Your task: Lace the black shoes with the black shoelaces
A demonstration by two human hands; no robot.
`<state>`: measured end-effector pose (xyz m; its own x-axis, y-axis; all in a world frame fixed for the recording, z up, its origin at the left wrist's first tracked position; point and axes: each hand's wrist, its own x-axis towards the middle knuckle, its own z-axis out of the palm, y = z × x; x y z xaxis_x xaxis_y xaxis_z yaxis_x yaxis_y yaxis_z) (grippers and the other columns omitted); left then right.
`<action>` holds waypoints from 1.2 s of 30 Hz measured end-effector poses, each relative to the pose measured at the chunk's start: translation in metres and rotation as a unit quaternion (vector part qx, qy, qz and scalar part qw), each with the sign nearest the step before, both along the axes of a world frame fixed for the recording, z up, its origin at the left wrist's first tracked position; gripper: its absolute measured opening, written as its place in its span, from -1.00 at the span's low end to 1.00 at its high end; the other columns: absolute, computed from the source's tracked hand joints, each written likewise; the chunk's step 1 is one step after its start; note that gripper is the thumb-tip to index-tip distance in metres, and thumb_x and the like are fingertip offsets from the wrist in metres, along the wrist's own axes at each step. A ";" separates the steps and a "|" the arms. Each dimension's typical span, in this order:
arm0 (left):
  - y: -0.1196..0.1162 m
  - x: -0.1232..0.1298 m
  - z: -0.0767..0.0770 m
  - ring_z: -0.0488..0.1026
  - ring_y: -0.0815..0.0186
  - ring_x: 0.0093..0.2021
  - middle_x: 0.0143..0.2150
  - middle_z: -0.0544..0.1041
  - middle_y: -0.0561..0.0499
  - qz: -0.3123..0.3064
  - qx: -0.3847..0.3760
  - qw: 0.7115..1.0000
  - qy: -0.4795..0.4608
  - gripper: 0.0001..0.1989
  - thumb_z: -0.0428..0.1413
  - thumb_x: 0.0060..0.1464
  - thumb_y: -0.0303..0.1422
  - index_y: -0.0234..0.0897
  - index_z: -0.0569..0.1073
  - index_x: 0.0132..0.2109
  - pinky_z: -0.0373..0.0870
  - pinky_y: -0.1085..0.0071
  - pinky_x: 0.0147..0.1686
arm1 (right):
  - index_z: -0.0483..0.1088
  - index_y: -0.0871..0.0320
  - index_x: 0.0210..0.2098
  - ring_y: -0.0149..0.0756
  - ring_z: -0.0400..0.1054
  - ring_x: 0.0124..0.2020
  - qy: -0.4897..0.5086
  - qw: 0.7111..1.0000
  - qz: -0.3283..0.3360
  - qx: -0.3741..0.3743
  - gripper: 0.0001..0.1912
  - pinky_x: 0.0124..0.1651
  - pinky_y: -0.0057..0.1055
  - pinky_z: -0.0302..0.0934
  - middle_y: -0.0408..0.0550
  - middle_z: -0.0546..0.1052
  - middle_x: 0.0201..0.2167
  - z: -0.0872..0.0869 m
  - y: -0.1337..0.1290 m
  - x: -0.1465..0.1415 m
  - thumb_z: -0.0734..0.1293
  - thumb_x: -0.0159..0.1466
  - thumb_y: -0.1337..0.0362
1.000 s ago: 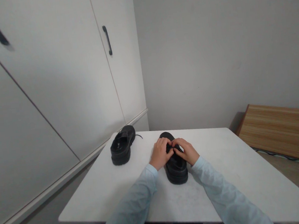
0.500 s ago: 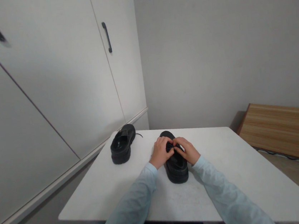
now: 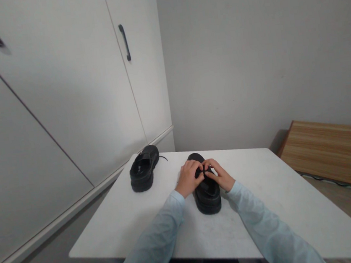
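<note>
A black shoe [image 3: 208, 204] rests upright on the white table, toe pointing away from me and heel toward me. Over its lacing, my left hand [image 3: 189, 178] comes in from the left with thumb and fingers closed in a pinch on the shoelace. From the right, my right hand [image 3: 221, 177] pinches at the same spot, its fingertips almost meeting the left ones. The lace itself is mostly hidden by the fingers. A second black shoe [image 3: 141, 173] sits farther left, with a loose lace end [image 3: 163, 157] trailing onto the table.
The white table [image 3: 266, 205] spans the area before me. A white cabinet [image 3: 72, 92] with dark handles stands along the left, close to the table's far left corner. Beyond is a grey wall [image 3: 249, 55]. A wood-grain panel [image 3: 333, 153] lies to the right, past the table edge.
My right hand's fingers have shifted slightly at the lacing. My left hand and both shoes stay nearly where they were.
</note>
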<state>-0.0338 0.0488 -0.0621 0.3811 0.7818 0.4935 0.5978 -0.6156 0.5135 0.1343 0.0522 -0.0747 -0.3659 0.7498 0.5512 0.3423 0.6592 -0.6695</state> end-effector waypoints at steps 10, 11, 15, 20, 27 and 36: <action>0.005 0.001 -0.004 0.26 0.21 -0.09 -0.22 0.39 0.00 0.002 -0.004 1.000 -0.009 -0.90 0.02 -0.01 -0.44 -0.22 0.33 -0.28 0.21 0.26 -0.10 | 0.26 0.09 -0.36 -0.20 0.25 -0.12 -0.045 0.997 -0.020 0.054 -0.89 -0.04 -0.21 0.15 -0.03 0.36 -0.25 0.010 -0.004 -0.004 0.23 0.12 0.42; 0.005 0.001 -0.004 0.26 0.21 -0.09 -0.22 0.39 0.00 0.004 -0.005 1.000 -0.008 -0.91 0.02 -0.01 -0.43 -0.22 0.32 -0.28 0.21 0.26 -0.10 | 0.26 0.09 -0.36 -0.20 0.25 -0.13 -0.056 0.997 -0.025 0.054 -0.88 -0.05 -0.22 0.15 -0.03 0.36 -0.25 0.011 -0.005 -0.004 0.22 0.13 0.43; 0.005 0.001 -0.005 0.27 0.21 -0.09 -0.22 0.38 -0.01 0.010 -0.002 1.000 -0.007 -0.89 0.02 -0.01 -0.41 -0.22 0.30 -0.26 0.22 0.26 -0.10 | 0.23 0.08 -0.33 -0.21 0.26 -0.15 -0.081 0.995 -0.037 0.044 -0.87 -0.06 -0.23 0.16 -0.03 0.38 -0.25 0.010 -0.007 -0.004 0.20 0.16 0.43; 0.006 0.000 -0.008 0.27 0.21 -0.08 -0.17 0.37 -0.03 0.009 0.004 1.000 -0.026 -0.79 0.04 -0.03 -0.41 -0.23 0.26 -0.18 0.22 0.26 -0.09 | 0.16 0.09 -0.37 -0.21 0.26 -0.11 -0.034 0.999 -0.029 0.014 -0.93 -0.02 -0.18 0.16 -0.02 0.39 -0.21 0.002 -0.003 -0.001 0.19 0.19 0.37; 0.006 -0.001 -0.007 0.27 0.21 -0.09 -0.18 0.36 -0.02 0.000 0.010 1.000 -0.016 -0.79 0.04 -0.05 -0.43 -0.23 0.26 -0.19 0.23 0.26 -0.10 | 0.19 0.10 -0.27 -0.21 0.28 -0.11 -0.054 0.998 -0.029 0.026 -0.74 -0.06 -0.23 0.19 -0.04 0.37 -0.20 0.009 -0.004 -0.001 0.23 0.05 0.47; 0.006 -0.001 -0.008 0.26 0.19 -0.10 -0.20 0.36 -0.02 0.002 0.015 1.000 -0.012 -0.83 0.03 -0.03 -0.42 -0.23 0.26 -0.22 0.23 0.25 -0.11 | 0.22 0.09 -0.32 -0.22 0.26 -0.16 -0.112 0.991 -0.045 0.061 -0.85 -0.09 -0.26 0.16 -0.03 0.38 -0.26 0.010 -0.009 -0.003 0.18 0.17 0.45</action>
